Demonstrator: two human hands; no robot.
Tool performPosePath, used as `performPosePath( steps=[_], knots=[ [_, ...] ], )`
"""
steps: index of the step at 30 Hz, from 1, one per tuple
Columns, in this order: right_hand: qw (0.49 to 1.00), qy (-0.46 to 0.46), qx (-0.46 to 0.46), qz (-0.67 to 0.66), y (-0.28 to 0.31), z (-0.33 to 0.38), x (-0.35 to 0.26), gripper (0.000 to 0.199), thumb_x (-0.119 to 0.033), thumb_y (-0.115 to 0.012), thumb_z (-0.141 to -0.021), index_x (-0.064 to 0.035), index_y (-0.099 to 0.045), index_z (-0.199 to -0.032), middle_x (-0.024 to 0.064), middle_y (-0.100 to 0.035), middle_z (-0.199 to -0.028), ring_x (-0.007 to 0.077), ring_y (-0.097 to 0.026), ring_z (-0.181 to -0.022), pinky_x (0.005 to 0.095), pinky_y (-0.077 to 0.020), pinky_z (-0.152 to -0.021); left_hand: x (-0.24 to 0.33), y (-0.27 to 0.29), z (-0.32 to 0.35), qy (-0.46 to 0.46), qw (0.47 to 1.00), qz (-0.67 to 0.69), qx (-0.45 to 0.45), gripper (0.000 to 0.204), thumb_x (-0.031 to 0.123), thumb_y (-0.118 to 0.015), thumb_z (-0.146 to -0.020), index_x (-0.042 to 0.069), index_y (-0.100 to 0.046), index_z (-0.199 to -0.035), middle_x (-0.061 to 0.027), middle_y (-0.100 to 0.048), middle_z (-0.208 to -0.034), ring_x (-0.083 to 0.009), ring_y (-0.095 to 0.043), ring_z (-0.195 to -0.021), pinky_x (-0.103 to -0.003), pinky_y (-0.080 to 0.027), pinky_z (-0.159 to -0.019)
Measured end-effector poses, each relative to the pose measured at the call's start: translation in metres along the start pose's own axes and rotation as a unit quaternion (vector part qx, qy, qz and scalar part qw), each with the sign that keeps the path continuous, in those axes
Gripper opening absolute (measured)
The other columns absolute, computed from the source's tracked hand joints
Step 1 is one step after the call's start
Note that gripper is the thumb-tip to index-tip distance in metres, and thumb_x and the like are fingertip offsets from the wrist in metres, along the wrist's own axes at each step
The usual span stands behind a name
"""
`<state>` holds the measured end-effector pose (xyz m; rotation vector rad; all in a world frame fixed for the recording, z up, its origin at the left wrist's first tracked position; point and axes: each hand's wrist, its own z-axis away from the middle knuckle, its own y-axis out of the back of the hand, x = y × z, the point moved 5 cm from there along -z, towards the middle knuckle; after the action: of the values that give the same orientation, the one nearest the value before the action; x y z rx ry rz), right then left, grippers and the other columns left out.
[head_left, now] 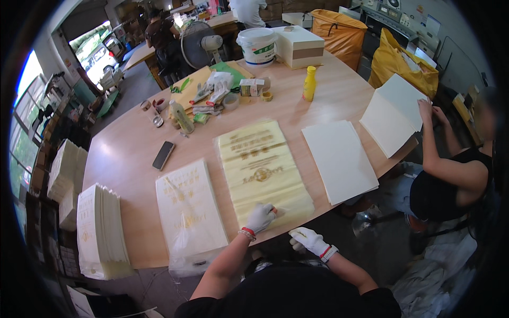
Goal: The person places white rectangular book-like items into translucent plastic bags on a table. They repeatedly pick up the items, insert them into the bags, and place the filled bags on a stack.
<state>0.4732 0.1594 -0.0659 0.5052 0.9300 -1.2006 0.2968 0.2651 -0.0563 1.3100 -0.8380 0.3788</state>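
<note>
My left hand (pixel 261 218), in a white glove with an orange patch at a fingertip, rests on the near end of a stack of yellowish plastic bags (pixel 263 151) with gold print. Its fingers are bunched together; whether they pinch the top bag is hidden. Just off the table's front edge, my right hand (pixel 310 241), also gloved, is curled closed with nothing visible in it. Left of the bags lies a white printed pack in clear plastic (pixel 191 204). To their right is a stack of plain white sheets (pixel 339 159).
A co-worker (pixel 456 175) at the right handles a large white folded board (pixel 392 111). A phone (pixel 164 155), yellow bottle (pixel 309 84), glue bottle (pixel 181 116), white bucket (pixel 256 46) and white box (pixel 300 46) stand farther back. Wrapped stacks (pixel 101 228) sit at the left edge.
</note>
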Motion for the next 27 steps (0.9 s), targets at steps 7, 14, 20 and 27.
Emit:
performPosePath(
  steps=[7,14,20,27],
  knots=[
    [0.968,0.127,0.074,-0.203,-0.025,-0.092,-0.052,0.027,-0.03,-0.064,-0.082,-0.0044,-0.063,-0.09,0.0056,-0.06,-0.09,0.0173,-0.058,-0.082,0.0293,-0.0477,-0.065,0.006,0.023,-0.017,0.038,0.997,0.06,0.036,0.026,0.025,-0.052,-0.085,0.001,-0.06,-0.083,-0.0156,-0.063,-0.073,-0.0249,-0.062,-0.069,-0.035,-0.046,-0.064],
    [0.629,0.418,0.413,0.509,0.018,-0.038,-0.119,0.037,-0.027,-0.067,-0.07,-0.0064,-0.058,-0.1,0.0143,-0.057,-0.102,0.0327,-0.055,-0.093,0.0444,-0.0422,-0.08,-0.029,0.079,-0.069,0.157,0.891,0.412,0.113,0.02,0.012,-0.051,-0.087,0.001,-0.054,-0.104,-0.0086,-0.065,-0.086,-0.0093,-0.051,-0.059,-0.021,-0.041,-0.055],
    [0.799,0.206,0.235,0.513,-0.023,-0.159,-0.112,0.028,-0.017,-0.06,-0.077,-0.0071,-0.055,-0.103,0.0162,-0.057,-0.097,0.033,-0.057,-0.087,0.0417,-0.0458,-0.071,0.098,0.116,-0.08,0.043,0.946,0.322,0.009,0.038,0.001,-0.047,-0.085,-0.001,-0.04,-0.123,-0.0076,-0.065,-0.096,-0.0044,-0.048,-0.061,-0.021,-0.04,-0.053],
    [0.891,0.362,0.102,0.253,0.031,-0.016,-0.11,0.027,-0.017,-0.055,-0.079,-0.0081,-0.06,-0.105,0.0129,-0.061,-0.094,0.0272,-0.058,-0.09,0.0358,-0.0465,-0.079,0.102,0.115,-0.055,0.016,0.995,0.058,0.075,0.043,0.002,-0.06,-0.077,-0.004,-0.044,-0.116,-0.0135,-0.062,-0.085,-0.0224,-0.058,-0.076,-0.033,-0.047,-0.07]
  ],
)
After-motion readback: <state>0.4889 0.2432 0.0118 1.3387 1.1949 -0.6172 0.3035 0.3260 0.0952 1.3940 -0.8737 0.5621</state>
